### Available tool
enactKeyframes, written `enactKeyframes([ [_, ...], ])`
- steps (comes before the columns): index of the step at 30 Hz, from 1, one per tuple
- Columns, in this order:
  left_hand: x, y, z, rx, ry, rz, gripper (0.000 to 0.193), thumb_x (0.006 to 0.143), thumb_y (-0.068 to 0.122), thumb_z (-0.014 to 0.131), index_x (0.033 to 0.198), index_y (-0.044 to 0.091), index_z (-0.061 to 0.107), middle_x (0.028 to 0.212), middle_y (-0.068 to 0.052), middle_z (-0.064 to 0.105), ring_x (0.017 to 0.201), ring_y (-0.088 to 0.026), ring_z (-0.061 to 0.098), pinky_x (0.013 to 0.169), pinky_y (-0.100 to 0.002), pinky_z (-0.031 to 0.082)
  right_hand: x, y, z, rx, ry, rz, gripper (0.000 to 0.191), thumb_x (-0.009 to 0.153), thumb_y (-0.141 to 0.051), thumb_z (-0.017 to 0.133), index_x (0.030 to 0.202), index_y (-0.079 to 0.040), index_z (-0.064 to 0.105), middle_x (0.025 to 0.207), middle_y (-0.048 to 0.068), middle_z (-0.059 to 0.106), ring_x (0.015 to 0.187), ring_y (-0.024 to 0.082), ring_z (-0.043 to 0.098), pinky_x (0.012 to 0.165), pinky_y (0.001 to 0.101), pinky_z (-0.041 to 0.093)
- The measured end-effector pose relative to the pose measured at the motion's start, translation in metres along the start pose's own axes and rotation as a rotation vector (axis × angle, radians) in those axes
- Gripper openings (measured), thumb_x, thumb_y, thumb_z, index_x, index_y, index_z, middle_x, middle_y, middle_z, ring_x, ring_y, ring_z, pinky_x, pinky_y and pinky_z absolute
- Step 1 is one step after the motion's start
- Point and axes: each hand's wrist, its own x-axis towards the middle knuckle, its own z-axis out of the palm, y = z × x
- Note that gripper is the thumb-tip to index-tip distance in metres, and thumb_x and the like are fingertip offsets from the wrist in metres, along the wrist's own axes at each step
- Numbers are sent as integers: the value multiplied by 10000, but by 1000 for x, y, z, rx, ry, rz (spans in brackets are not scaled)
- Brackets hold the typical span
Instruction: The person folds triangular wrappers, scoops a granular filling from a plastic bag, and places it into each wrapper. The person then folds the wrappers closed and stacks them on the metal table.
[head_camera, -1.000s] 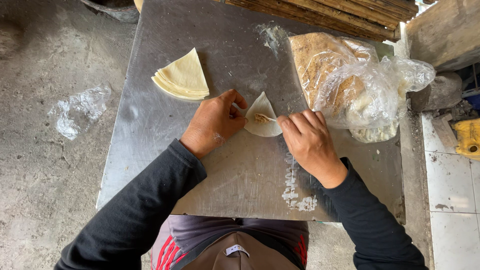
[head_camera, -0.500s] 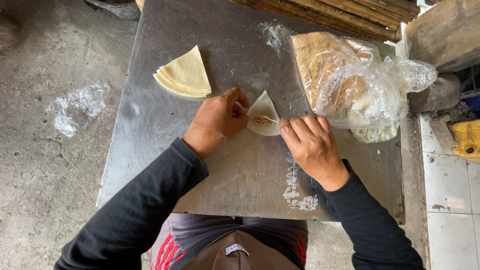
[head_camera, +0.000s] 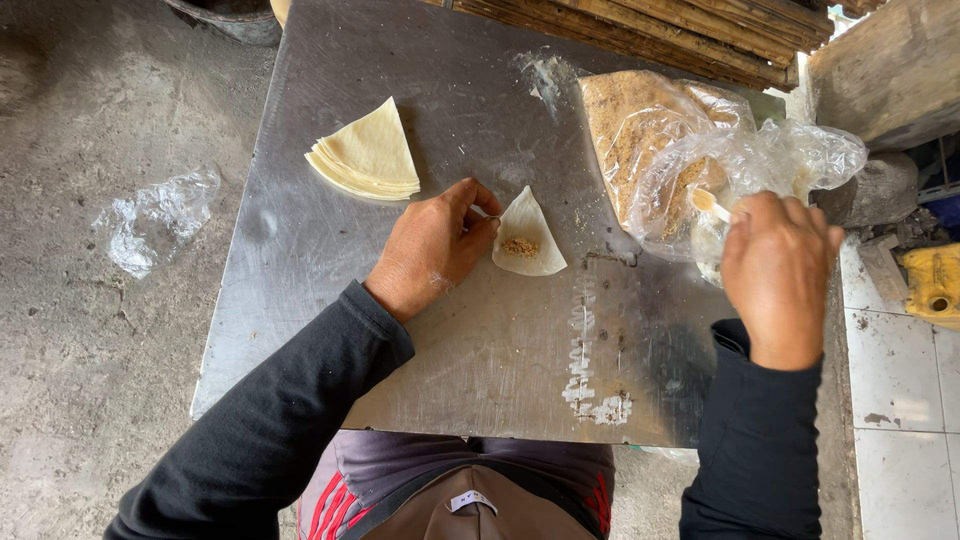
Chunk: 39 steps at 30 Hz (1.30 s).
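- A single wedge-shaped wrapper (head_camera: 528, 235) lay flat near the middle of the metal table (head_camera: 480, 360), with a small heap of crumbly brown filling (head_camera: 519, 245) already spooned onto it.
- The wrapper's narrow tip pointed to the far side of the table, its rounded edge faced the near side, so its long axis ran near to far with a slight lean.
- The left hand (head_camera: 432, 245) rested just left of the wrapper, its fingertips pinching or pinning the wrapper's left edge.
- The right hand (head_camera: 778, 268) was well to the right, raised over the clear plastic bag (head_camera: 740, 165), fingers closed around a small pale spoon (head_camera: 708, 203) whose bowl pointed into the bag's mouth.
- The bag held more of the same brown crumb, and lay at the far right of the table.
- A stack of unfilled wrappers (head_camera: 368, 155) sat to the far left of the left hand, tips pointing far, apart from the filled one.
- Judged from this, the filling was laid down but the wrapper was not yet folded or sealed, and no finished pieces showed anywhere on the table.
- A crumpled plastic scrap (head_camera: 150, 220) lay on the concrete floor to the left.
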Motion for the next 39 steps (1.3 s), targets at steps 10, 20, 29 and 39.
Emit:
enactKeyframes([
  [10, 0, -6, 8, -27, -20, 178, 227, 909, 98, 703, 1117, 35, 639, 1047, -119, 782, 969, -226, 780, 831, -327, 619, 10, -71, -5, 419, -64, -370, 263, 954, -173, 734, 1205, -106, 694, 1081, 76, 657, 1048, 232, 608, 1046, 413, 414],
  [20, -2, -6, 15, -1, -13, 157, 283, 884, 107, 732, 1145, 58, 634, 1016, -94, 782, 927, -204, 779, 818, -315, 622, 6, -118, 8, 603, -8, -436, 250, 899, -5, 725, 1138, -73, 696, 1015, 45, 667, 972, 219, 643, 917, 370, 446],
  [29, -3, -6, 21, 88, 55, 276, 214, 920, 130, 724, 1101, 48, 644, 1038, -107, 699, 841, -229, 764, 735, -338, 622, 1, -138, 25, 752, 13, -361, 255, 915, 12, 732, 1151, -64, 675, 1089, 63, 673, 1008, 257, 656, 887, 379, 548],
  [39, -8, -10, 22, 240, 82, 461, 161, 884, 111, 720, 1038, 66, 732, 1015, -90, 692, 817, -275, 716, 734, -369, 594, 6, -146, 17, 678, 23, -393, 210, 898, -101, 807, 1099, -108, 749, 1078, 3, 651, 989, 190, 625, 910, 349, 465],
])
